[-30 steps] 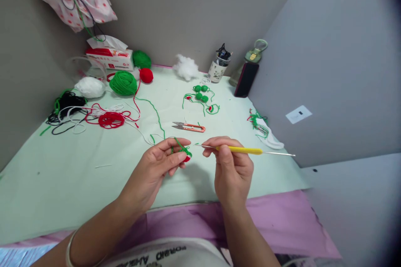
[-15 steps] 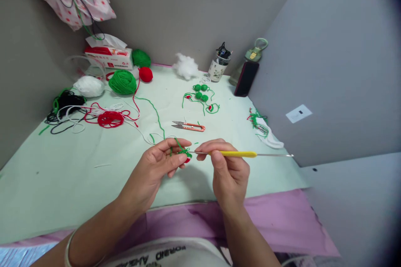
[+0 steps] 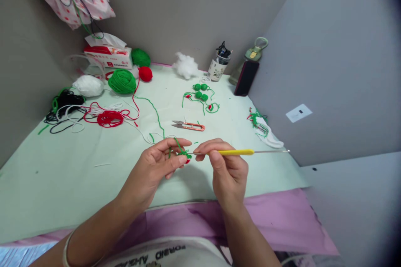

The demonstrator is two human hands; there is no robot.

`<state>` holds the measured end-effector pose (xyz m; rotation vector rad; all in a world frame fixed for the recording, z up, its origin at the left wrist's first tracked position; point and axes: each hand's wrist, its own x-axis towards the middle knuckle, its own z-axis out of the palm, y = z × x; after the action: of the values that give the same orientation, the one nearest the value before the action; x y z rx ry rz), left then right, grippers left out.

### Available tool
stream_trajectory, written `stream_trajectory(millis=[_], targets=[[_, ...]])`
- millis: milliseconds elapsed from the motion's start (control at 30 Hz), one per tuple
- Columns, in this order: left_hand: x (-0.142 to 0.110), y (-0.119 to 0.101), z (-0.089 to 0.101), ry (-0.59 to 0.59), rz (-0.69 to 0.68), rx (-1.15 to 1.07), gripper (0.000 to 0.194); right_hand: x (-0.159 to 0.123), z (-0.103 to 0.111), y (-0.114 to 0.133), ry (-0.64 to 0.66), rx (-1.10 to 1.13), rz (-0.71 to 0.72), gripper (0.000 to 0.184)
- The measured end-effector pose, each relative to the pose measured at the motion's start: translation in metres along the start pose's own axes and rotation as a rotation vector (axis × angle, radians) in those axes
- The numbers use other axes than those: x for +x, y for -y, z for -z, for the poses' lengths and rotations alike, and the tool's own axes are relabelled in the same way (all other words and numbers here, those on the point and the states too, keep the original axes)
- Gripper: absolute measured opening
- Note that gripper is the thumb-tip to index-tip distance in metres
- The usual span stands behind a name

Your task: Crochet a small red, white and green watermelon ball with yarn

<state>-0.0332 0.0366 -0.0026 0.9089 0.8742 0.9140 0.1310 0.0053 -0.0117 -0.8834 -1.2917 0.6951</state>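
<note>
My left hand (image 3: pixel 159 160) pinches a small green and red crochet piece (image 3: pixel 188 158) between thumb and fingers, with green yarn running over the raised index finger. In my right hand (image 3: pixel 230 169) is a crochet hook (image 3: pixel 236 152) with a yellow handle and a metal shaft at both ends. Its left tip meets the green stitches at my left fingertips; the exact loop is too small to make out. A green strand (image 3: pixel 156 114) leads back from my left hand toward the green yarn ball (image 3: pixel 122 81).
Orange-handled thread snips (image 3: pixel 189 126) lie just beyond my hands. Farther back are small green crocheted pieces (image 3: pixel 200 91), white stuffing (image 3: pixel 185 66), a cup (image 3: pixel 218 66) and a phone (image 3: pixel 247 78). Tangled red yarn (image 3: pixel 110 119) lies left, green scraps (image 3: pixel 260 123) right.
The hook's right end has swung slightly up and left as my right hand shifted a little. My left hand keeps its pinch on the crochet piece.
</note>
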Motion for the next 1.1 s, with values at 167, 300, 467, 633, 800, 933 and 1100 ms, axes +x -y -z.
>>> stream_trajectory(millis=[167,300,467,633,800,933,1100], targets=[[-0.001,0.003,0.004,0.011,0.004,0.019,0.029,0.001,0.002,0.0,0.029,-0.003,-0.04,0.022],[0.0,0.007,0.007,0.022,-0.026,0.016,0.035,0.001,0.003,0.002,0.058,-0.002,-0.075,0.022],[0.002,0.009,0.01,0.057,-0.052,0.026,0.052,0.001,0.003,-0.002,0.053,0.092,-0.118,0.021],[0.002,0.007,0.012,0.087,-0.029,0.026,0.073,0.002,0.004,-0.007,0.09,0.213,-0.197,0.021],[0.0,0.004,0.01,0.08,-0.009,0.01,0.081,-0.002,0.001,-0.008,0.064,0.181,-0.141,0.02],[0.0,0.002,0.009,0.03,-0.026,0.043,0.076,-0.003,-0.003,-0.008,0.021,0.164,-0.09,0.02],[0.001,0.005,0.005,0.015,-0.037,-0.004,0.071,-0.006,-0.006,-0.011,0.034,0.004,-0.007,0.02]])
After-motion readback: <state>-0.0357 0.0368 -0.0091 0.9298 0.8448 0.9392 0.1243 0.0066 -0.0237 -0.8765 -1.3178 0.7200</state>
